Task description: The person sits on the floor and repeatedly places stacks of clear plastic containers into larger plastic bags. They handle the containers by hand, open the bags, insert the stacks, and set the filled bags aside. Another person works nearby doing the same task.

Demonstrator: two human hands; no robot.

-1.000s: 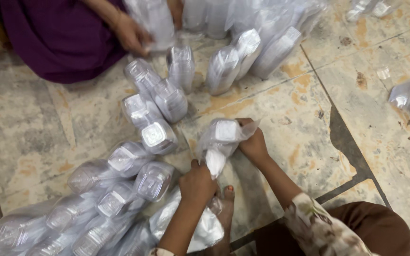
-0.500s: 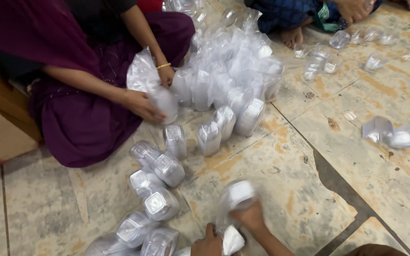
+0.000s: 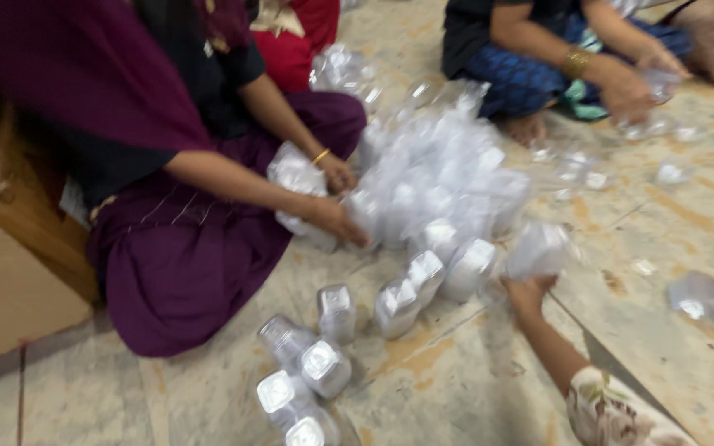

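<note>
Head view shows the right hand (image 3: 529,291) closed on a clear plastic-wrapped bundle of small containers (image 3: 539,250), raised beside the big heap of wrapped clear containers (image 3: 440,177) on the stone floor (image 3: 456,388), whereas earlier both hands worked it lower; the left hand is now out of view.

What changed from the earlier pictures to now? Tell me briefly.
The view swung up from the person's lap towards the pile of bagged containers. One second ago both hands worked a clear bag; now only the right hand shows, raised and gripping the bag near the pile. The left hand has left the view. The person in purple still holds a bagged stack; the row of bags on the floor stays.
</note>
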